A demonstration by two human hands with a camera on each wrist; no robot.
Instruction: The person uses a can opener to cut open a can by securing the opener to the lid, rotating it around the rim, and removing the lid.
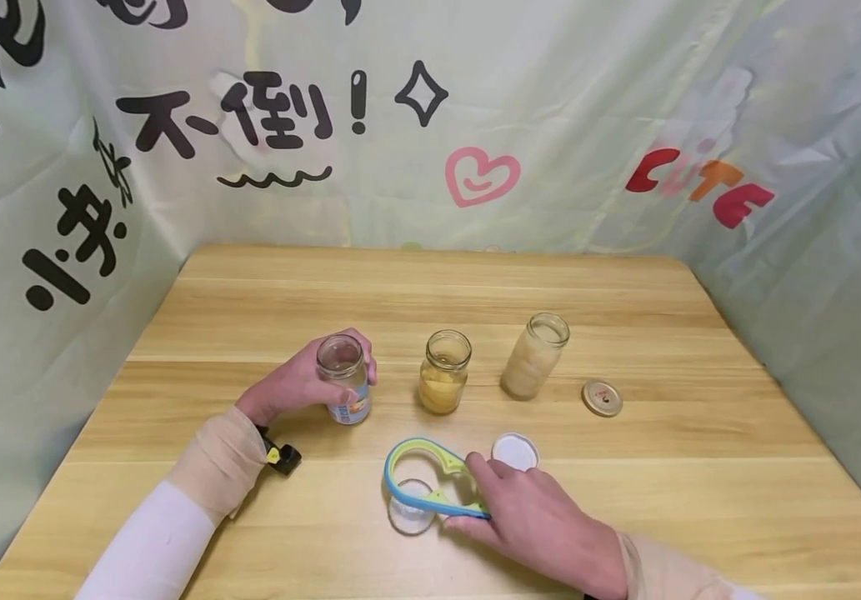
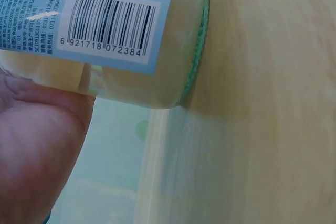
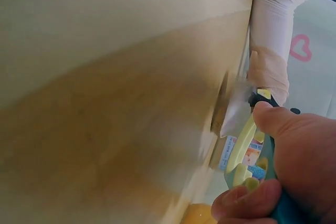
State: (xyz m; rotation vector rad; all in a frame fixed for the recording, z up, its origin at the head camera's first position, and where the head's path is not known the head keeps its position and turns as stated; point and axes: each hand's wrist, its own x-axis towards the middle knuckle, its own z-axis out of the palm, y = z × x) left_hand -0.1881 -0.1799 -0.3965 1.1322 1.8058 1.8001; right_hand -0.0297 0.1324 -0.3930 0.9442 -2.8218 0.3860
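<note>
My left hand (image 1: 302, 379) grips an open glass jar (image 1: 342, 358) with a blue label, standing on the table. The left wrist view shows the barcode on that label (image 2: 110, 27) and part of the left hand (image 2: 39, 145). In my right hand (image 1: 531, 517) is a blue and yellow-green jar opener (image 1: 392, 471), its loop pointing left. Below the loop is a round lid (image 1: 411, 521); in the right wrist view a lid (image 3: 231, 109) looks blurred and tilted, and I cannot tell whether it touches the table. The right thumb and fingers (image 3: 304, 150) curl round the opener.
An open jar with yellow contents (image 1: 442, 387) stands right of the held jar. Farther right is a taller, cloudy open jar (image 1: 531, 362). A white lid (image 1: 515, 452) lies by the right hand, and another lid (image 1: 602, 397) lies to the right. Printed cloth (image 1: 550, 100) surrounds the wooden table (image 1: 700, 467).
</note>
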